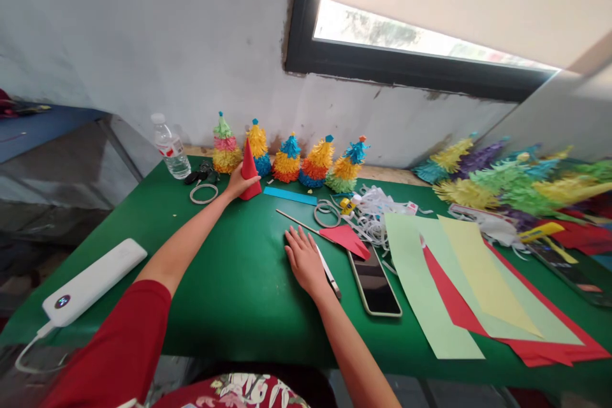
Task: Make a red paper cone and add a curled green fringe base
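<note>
While my left hand (238,183) reaches far across the green table (229,293), its fingers wrap around the base of a red paper cone (249,173), which stands upright just in front of the row of fringed paper trees (289,159) by the wall. My right hand (306,261) lies flat on the table nearer to me, fingers close together and holding nothing, with its outer edge touching the scissors (329,275). Just beyond those lie a phone (375,284), a red paper scrap (347,239) and a thin stick (296,222). A blue paper strip (289,195) rests right of the cone, a tape ring (203,193) and a water bottle (171,148) left of it, and a white power bank (93,280) sits near the table's left edge. Sheets of coloured paper (459,280) fan out on the right. As I judge it, the cone is light and hollow, so a tight squeeze could crease it, and a careless sweep of my stretched arm could knock over the nearest tree or the bottle. My right hand could also catch the scissors' blades if it slides sideways.
</note>
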